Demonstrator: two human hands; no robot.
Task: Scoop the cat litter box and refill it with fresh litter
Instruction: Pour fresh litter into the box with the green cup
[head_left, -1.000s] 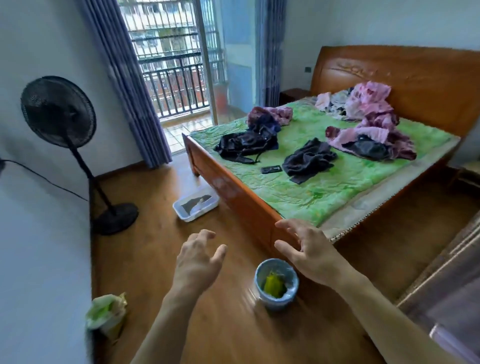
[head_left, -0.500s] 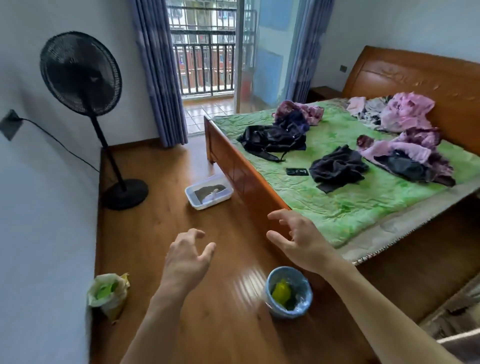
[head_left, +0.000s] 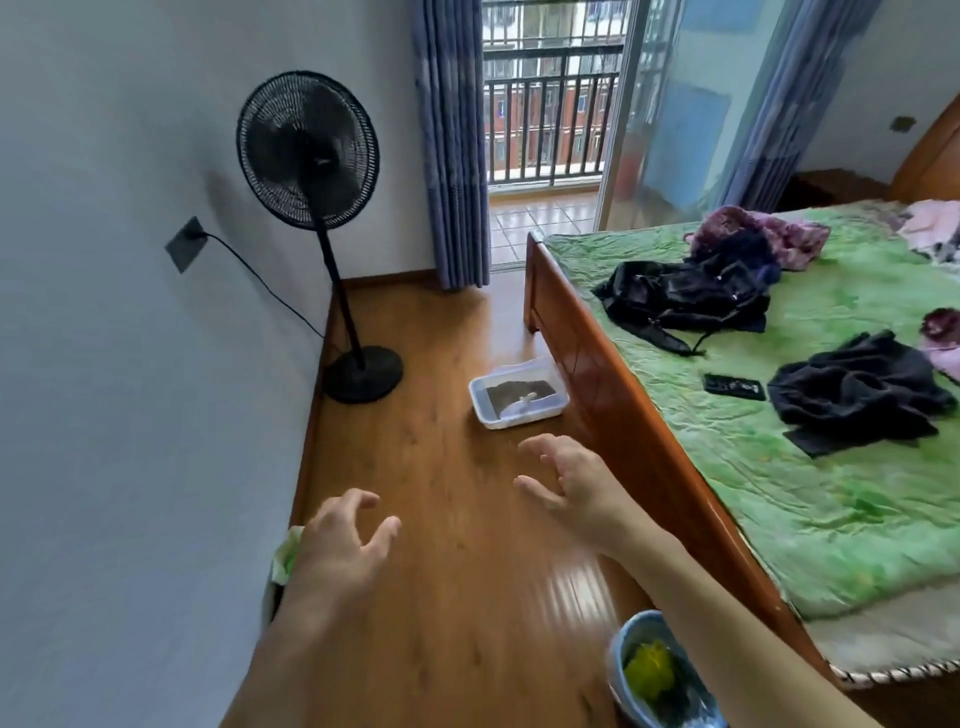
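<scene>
White litter box (head_left: 518, 396) on floor beside bed frame (head_left: 618, 410), holds dark litter and a pale scoop. Blue bin (head_left: 623, 656) near right arm holds something yellow-green. Left hand (head_left: 337, 540) and right hand (head_left: 571, 480) empty, fingers spread, loosely curled.

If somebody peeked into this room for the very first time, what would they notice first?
Probably the two bare hands, left hand and right hand, reaching out empty over the wooden floor. Just ahead of them sits the white litter box on the floor beside the bed frame. A tall black fan stands by the left wall, and dark clothes lie on the green bedspread.
</scene>
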